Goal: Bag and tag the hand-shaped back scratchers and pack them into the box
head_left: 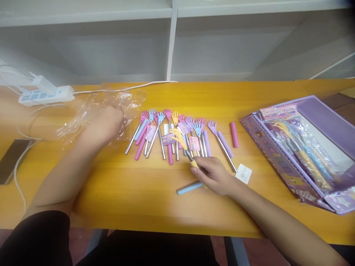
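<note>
My right hand [212, 173] is closed around the yellow handle of a back scratcher [179, 137], whose yellow hand-shaped head points up and left. On the left, my left hand [109, 120] is blurred over crumpled clear plastic bags [83, 114]; its fingers are turned away, so their grip is hidden. Between the hands lies a row of back scratchers [159, 127] with pink, blue, yellow and purple heads and metal rods. Loose coloured handle tubes and small tags [168, 139] lie among them. A blue tube [190, 187] rests just below my right hand.
At the right stands an open purple display box [249, 122] holding bagged back scratchers [302, 151]. A pink tube [234, 135] and a white tag [243, 173] lie near it. Far left are a power strip [47, 95], white cables and a dark phone-like slab [12, 160]. Shelving borders the table's back.
</note>
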Demonstrator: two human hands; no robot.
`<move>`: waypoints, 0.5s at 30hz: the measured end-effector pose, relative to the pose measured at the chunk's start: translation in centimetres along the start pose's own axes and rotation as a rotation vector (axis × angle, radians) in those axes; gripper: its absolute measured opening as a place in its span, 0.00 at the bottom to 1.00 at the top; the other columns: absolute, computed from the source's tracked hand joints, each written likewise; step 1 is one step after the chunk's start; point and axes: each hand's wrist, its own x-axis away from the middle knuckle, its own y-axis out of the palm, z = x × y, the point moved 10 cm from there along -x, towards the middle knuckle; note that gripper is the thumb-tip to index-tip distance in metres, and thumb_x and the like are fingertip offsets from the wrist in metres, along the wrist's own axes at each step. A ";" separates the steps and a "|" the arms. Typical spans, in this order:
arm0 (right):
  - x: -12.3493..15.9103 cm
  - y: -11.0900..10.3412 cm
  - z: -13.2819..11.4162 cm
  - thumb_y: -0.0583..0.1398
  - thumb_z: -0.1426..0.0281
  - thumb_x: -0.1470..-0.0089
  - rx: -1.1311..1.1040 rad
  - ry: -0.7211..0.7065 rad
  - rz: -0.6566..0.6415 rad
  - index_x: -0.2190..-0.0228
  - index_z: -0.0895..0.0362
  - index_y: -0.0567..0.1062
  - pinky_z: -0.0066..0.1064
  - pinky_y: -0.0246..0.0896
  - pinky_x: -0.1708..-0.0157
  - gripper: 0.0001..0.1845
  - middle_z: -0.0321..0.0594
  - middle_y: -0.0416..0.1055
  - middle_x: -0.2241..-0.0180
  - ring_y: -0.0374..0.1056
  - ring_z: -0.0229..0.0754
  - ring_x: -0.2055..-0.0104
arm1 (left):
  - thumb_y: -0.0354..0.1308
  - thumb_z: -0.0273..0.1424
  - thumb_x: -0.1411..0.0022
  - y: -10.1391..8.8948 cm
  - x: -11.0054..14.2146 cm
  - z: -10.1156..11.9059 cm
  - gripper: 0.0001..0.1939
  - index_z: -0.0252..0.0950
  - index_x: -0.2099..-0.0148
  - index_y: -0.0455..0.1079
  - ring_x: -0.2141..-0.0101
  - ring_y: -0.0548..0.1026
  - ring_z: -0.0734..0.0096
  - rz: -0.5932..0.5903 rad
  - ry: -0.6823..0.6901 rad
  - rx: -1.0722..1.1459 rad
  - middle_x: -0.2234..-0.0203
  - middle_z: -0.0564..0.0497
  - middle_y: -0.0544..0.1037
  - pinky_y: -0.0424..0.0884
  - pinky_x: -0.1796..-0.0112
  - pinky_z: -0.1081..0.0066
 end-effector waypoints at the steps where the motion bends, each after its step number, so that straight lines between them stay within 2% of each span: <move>1: 0.0 0.0 0.2 0.54 0.62 0.27 0.003 0.007 0.000 0.74 0.52 0.54 0.29 0.44 0.77 0.22 0.29 0.52 0.78 0.48 0.34 0.78 | 0.45 0.36 0.20 -0.8 0.3 -0.2 0.21 0.25 0.50 0.74 0.54 0.82 0.53 0.034 -0.044 -0.028 0.65 0.40 0.81 0.78 0.50 0.54; 2: 0.1 -0.1 0.4 0.54 0.62 0.27 0.007 0.019 0.001 0.74 0.52 0.55 0.29 0.45 0.77 0.23 0.29 0.52 0.78 0.49 0.34 0.78 | 0.44 0.36 0.19 -2.0 0.7 -0.8 0.21 0.24 0.49 0.73 0.52 0.82 0.53 0.092 -0.138 -0.051 0.64 0.41 0.81 0.77 0.49 0.53; 3: 0.1 -0.2 0.6 0.54 0.61 0.26 0.011 0.035 0.004 0.74 0.52 0.56 0.29 0.45 0.76 0.23 0.29 0.53 0.78 0.49 0.34 0.78 | 0.42 0.34 0.18 -2.9 1.0 -0.6 0.22 0.22 0.47 0.72 0.51 0.82 0.49 0.118 -0.171 -0.064 0.60 0.38 0.81 0.77 0.49 0.50; 6: 0.3 -0.7 1.4 0.53 0.58 0.25 -0.001 0.090 0.034 0.74 0.52 0.59 0.30 0.47 0.75 0.24 0.30 0.55 0.78 0.52 0.35 0.77 | 0.36 0.30 0.19 -5.6 2.1 0.7 0.24 0.22 0.36 0.66 0.42 0.77 0.41 0.209 -0.207 -0.058 0.44 0.29 0.76 0.76 0.46 0.42; 8: 0.4 -1.0 2.0 0.51 0.55 0.25 -0.041 0.135 0.065 0.73 0.53 0.61 0.31 0.50 0.74 0.25 0.31 0.57 0.78 0.54 0.37 0.76 | 0.38 0.32 0.19 -7.8 3.3 1.9 0.26 0.27 0.26 0.56 0.36 0.72 0.41 0.369 -0.188 0.014 0.31 0.32 0.67 0.73 0.39 0.41; 9: 0.4 -1.2 2.2 0.51 0.53 0.25 -0.070 0.160 0.081 0.73 0.53 0.63 0.32 0.51 0.73 0.25 0.32 0.59 0.77 0.56 0.38 0.75 | 0.38 0.33 0.19 -8.4 3.8 2.8 0.27 0.28 0.24 0.52 0.33 0.69 0.40 0.424 -0.150 0.047 0.29 0.33 0.64 0.73 0.38 0.41; 12: 0.3 -1.3 2.9 0.51 0.50 0.26 -0.224 0.229 0.121 0.71 0.53 0.66 0.34 0.58 0.70 0.26 0.35 0.64 0.75 0.61 0.40 0.72 | 0.38 0.33 0.19 -8.6 5.5 5.8 0.28 0.34 0.22 0.50 0.29 0.64 0.40 0.510 0.011 0.128 0.26 0.41 0.61 0.69 0.34 0.44; 13: 0.2 -1.2 3.0 0.51 0.50 0.26 -0.304 0.244 0.131 0.70 0.53 0.67 0.35 0.60 0.68 0.25 0.36 0.66 0.74 0.63 0.41 0.71 | 0.38 0.32 0.19 -8.1 6.0 7.2 0.28 0.36 0.21 0.50 0.29 0.64 0.41 0.524 0.084 0.131 0.26 0.41 0.61 0.68 0.33 0.43; 15: 0.0 -0.8 3.4 0.51 0.51 0.25 -0.490 0.276 0.151 0.67 0.53 0.68 0.36 0.64 0.67 0.23 0.36 0.69 0.72 0.67 0.41 0.71 | 0.39 0.27 0.20 -6.2 6.8 10.2 0.28 0.32 0.22 0.53 0.32 0.68 0.41 0.499 0.231 0.055 0.28 0.35 0.65 0.71 0.35 0.43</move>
